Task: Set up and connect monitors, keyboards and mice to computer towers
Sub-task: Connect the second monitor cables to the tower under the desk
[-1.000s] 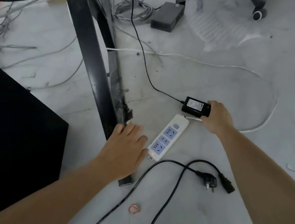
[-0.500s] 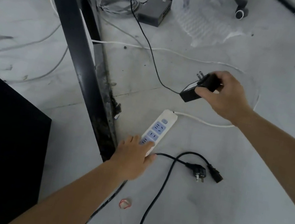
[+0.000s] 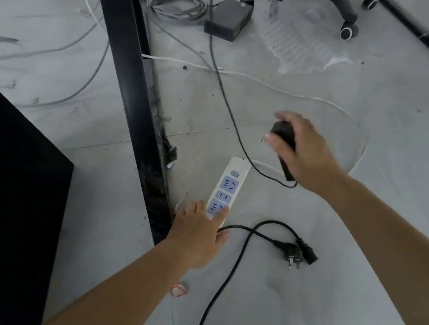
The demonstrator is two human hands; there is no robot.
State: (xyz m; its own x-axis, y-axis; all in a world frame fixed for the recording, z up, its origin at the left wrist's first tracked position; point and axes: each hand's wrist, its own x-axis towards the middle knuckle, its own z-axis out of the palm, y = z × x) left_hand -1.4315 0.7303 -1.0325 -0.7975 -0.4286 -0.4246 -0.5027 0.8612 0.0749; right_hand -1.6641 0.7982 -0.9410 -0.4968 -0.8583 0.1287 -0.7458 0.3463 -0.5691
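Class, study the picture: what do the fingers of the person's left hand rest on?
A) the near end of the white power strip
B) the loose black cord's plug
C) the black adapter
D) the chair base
A: the left hand lays its fingers on the near end of the white power strip, while the right hand grips the black adapter.

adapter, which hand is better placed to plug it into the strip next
Right. The right hand grips the adapter close to the free sockets of the strip; the left hand rests on its near end, probably steadying it, and holds no plug.
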